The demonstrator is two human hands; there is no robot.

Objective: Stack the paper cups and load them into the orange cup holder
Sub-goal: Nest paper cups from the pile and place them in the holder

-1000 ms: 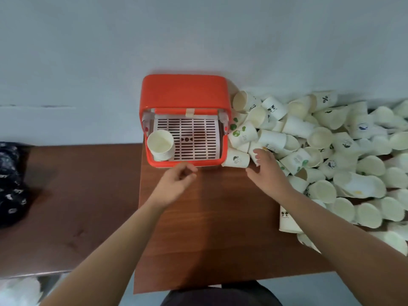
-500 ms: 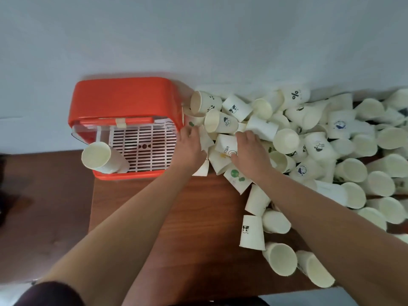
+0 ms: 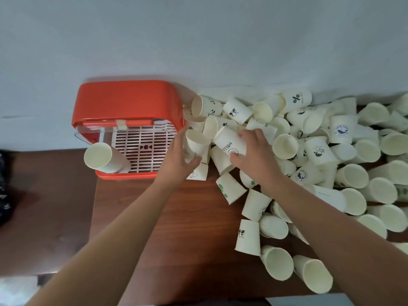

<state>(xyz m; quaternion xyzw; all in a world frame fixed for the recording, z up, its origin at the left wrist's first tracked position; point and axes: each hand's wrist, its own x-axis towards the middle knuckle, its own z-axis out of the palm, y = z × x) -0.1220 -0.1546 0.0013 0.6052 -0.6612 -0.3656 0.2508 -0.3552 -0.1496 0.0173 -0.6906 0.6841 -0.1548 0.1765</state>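
Since the earlier frame both grips come up off the loose heap of white paper cups point(image 3: 331, 151), each with a cup. Left grip point(image 3: 178, 160) curls round a plain cream paper cup point(image 3: 196, 142); right grip point(image 3: 254, 155) clasps a white paper cup printed HELLO point(image 3: 229, 143). The two cups are side by side, just right of the orange plastic cup holder point(image 3: 128, 100). Likely faults: skewed nesting dents a rim; forearms sweep that heap off the brown wooden table point(image 3: 198, 228); the leaning cream cup point(image 3: 99, 155) at the holder's front-left corner tips out.

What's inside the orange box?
One paper cup sits in the front left corner of the orange cup holder, on a white slotted grid. The back is covered by its orange lid, so I cannot see there.
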